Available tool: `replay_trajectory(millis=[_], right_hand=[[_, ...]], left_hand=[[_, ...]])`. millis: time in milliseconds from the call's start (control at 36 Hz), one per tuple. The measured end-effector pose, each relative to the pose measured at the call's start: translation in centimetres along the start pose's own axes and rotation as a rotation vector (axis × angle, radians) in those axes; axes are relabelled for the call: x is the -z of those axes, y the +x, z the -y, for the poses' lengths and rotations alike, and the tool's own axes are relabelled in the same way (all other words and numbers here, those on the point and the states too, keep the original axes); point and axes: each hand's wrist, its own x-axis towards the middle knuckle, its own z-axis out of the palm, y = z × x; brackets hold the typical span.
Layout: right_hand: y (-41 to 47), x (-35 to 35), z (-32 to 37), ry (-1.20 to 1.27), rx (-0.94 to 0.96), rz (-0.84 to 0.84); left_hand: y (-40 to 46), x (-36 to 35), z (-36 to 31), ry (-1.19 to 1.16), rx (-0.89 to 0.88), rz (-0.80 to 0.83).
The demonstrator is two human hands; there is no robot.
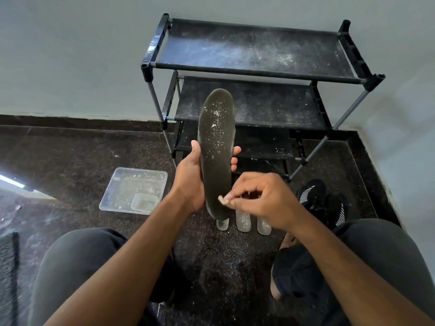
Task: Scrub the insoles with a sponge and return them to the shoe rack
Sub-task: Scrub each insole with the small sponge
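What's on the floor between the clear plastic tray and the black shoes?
In the head view, between the tray and the shoes, three small clear containers stand in a row, partly hidden behind the held insole.

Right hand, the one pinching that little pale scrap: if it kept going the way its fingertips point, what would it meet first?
The right hand points left, its pale scrap at the lower end of the dark insole, so it would probably meet that first; depth is unclear. The left hand lies just beyond.

A dark speckled stone floor [70, 149] meets a plain pale grey-blue wall [70, 55] along a dark skirting strip. Left of that strip's near end, bright light glares off the floor, beside a dark mat's [8, 267] edge.
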Motion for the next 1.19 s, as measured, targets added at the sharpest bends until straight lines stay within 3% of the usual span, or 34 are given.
replay_trajectory(millis=[56, 111, 194, 278, 417, 528, 611, 722, 806, 917, 972, 1056, 1111, 1194], right_hand=[[0.3, 0.0, 0.0, -0.024, 0.021, -0.113], [0.5, -0.5, -0.4, -0.157, 0.006, -0.125], [0.2, -1.1, -1.0, -0.264, -0.053, 0.100], [-0.2, -0.1, -0.5, -0.136, -0.090, 0.229], [0.6, 0.9, 0.2, 0.058, 0.013, -0.141], [1.2, -1.7, -0.4, -0.223, 0.147, -0.343], [1.2, -3.5, -0.4, -0.343, 0.208, -0.241], [0.6, -2.0, 0.2, -0.196, 0.114, 0.027], [0.6, 0.1, 0.2, -0.018, 0.041, -0.099], [1.3, -0.9, -0.1, -0.145, 0.089, -0.261], [1.2, -1.6, 0.2, -0.143, 0.062, -0.126], [0.5, -1.0, 0.9, -0.109, -0.079, 0.265], [0.1, 0.1, 1.1, -0.102, -0.119, 0.382], [0.3, 1.0, 0.6, 0.009, -0.088, 0.155]], left_hand=[[-0.1, -0.2, 0.0, 0.010, -0.004, 0.000], [-0.1, -0.3, 0.0, 0.005, -0.006, -0.005], [0.0, 0.0, 0.0, -0.003, -0.008, -0.024], [0.1, 0.0, 0.0, 0.006, -0.009, -0.040], [0.0, -0.2, 0.3, 0.037, 0.007, -0.061], [-0.2, -0.6, 1.2, 0.057, 0.056, -0.032], [-0.3, -0.8, 1.5, 0.119, 0.065, -0.020], [-0.4, -0.6, 1.3, 0.100, 0.070, -0.032], [-0.4, -0.6, 1.0, 0.108, 0.049, -0.029], [-0.4, -1.0, 1.1, 0.112, 0.045, 0.009], [-0.3, -0.9, 1.2, 0.118, 0.057, 0.016], [0.0, -0.5, 1.0, 0.116, 0.036, -0.003], [0.1, -0.2, 0.8, 0.089, 0.024, -0.014], [0.0, -0.3, 0.6, 0.053, 0.024, -0.009]])
